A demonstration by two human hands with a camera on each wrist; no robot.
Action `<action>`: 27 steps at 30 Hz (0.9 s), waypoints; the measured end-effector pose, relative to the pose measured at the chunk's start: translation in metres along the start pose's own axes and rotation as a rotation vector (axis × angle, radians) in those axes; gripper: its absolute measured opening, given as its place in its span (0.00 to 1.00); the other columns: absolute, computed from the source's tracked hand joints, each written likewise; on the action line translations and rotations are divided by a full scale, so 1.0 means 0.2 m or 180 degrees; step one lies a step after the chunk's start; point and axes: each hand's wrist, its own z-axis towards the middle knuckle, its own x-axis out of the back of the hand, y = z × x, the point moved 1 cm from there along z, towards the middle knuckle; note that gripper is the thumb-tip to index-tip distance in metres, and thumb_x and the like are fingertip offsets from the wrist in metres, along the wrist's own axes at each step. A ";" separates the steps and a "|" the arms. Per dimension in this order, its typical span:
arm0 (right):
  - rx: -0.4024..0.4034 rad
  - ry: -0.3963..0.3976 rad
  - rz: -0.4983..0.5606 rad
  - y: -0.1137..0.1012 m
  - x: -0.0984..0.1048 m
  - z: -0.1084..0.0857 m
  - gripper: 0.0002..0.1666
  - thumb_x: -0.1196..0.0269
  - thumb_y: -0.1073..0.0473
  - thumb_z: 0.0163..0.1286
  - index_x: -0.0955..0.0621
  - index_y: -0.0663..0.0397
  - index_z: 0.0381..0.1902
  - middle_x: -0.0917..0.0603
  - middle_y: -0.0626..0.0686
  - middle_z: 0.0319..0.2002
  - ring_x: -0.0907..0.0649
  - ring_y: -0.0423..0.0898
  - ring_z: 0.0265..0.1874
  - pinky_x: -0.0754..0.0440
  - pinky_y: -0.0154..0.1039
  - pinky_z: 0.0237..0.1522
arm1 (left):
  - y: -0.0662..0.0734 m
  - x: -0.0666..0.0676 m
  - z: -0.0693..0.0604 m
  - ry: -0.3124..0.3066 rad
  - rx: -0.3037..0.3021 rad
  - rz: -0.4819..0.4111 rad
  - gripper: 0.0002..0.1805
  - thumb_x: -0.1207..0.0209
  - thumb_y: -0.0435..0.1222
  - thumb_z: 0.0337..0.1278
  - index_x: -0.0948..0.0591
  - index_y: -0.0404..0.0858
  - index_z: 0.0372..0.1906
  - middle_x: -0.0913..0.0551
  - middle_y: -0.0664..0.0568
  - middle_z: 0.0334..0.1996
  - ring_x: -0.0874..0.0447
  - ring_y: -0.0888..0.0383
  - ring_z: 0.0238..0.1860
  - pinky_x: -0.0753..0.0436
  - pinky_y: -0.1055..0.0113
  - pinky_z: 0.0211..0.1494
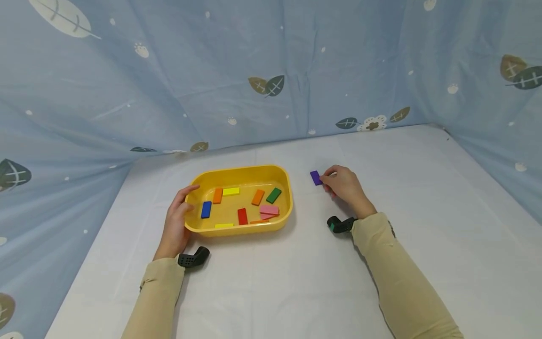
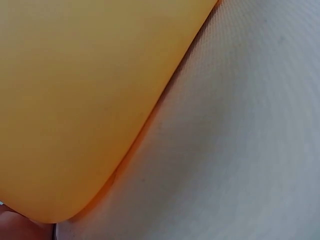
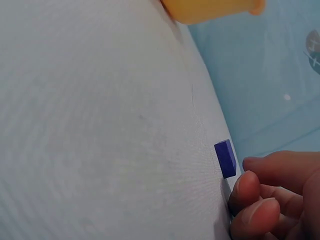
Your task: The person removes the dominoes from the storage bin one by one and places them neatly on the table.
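My left hand (image 1: 174,226) grips the left end of a yellow plastic tray (image 1: 239,231), its thumb and a finger over the rim. In the left wrist view the tray's smooth outer wall (image 2: 85,105) fills the left side. Right of the tray, a purple domino-like block (image 1: 315,177) lies on the white cloth. My right hand (image 1: 345,186) is beside it with bent fingers at the block's near end. In the right wrist view the fingertips (image 3: 245,186) are close to the purple block (image 3: 226,159), with a narrow gap showing between them.
Inside the tray lie several similar blocks, among them blue (image 1: 206,209), green (image 1: 274,195), red (image 1: 242,216) and pink (image 1: 269,210). A white cloth (image 1: 275,282) covers the table. A blue leaf-patterned curtain (image 1: 237,84) hangs along the back and sides.
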 end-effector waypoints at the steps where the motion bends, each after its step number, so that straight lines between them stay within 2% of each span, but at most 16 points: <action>1: 0.0004 0.0001 0.0016 0.00 0.00 0.00 0.14 0.47 0.51 0.63 0.27 0.55 0.39 0.20 0.52 0.20 0.23 0.45 0.12 0.27 0.38 0.27 | 0.00 0.00 0.00 -0.0003 0.0001 -0.0003 0.28 0.62 0.28 0.52 0.36 0.45 0.62 0.47 0.61 0.65 0.48 0.55 0.63 0.39 0.62 0.62; 8: 0.0010 -0.0042 0.0010 -0.01 0.01 -0.01 0.14 0.49 0.52 0.64 0.25 0.56 0.38 0.21 0.52 0.21 0.23 0.45 0.13 0.27 0.38 0.26 | 0.01 -0.01 0.01 -0.0012 0.0016 -0.0002 0.28 0.62 0.28 0.52 0.35 0.45 0.62 0.47 0.62 0.65 0.48 0.55 0.63 0.38 0.62 0.62; 20: 0.0083 -0.0063 -0.0205 -0.02 0.01 0.00 0.18 0.50 0.49 0.65 0.23 0.55 0.26 0.23 0.52 0.18 0.23 0.46 0.14 0.29 0.38 0.25 | 0.00 0.00 0.01 -0.0004 -0.0003 -0.0024 0.28 0.62 0.28 0.52 0.36 0.44 0.62 0.47 0.61 0.65 0.48 0.55 0.63 0.39 0.63 0.62; 27: 0.0157 0.0029 -0.0119 -0.03 0.02 -0.01 0.16 0.50 0.48 0.65 0.23 0.54 0.33 0.24 0.52 0.19 0.26 0.46 0.15 0.30 0.37 0.22 | 0.00 0.00 0.00 -0.0018 0.0010 -0.0025 0.28 0.62 0.28 0.53 0.36 0.44 0.62 0.47 0.62 0.65 0.48 0.55 0.63 0.38 0.64 0.62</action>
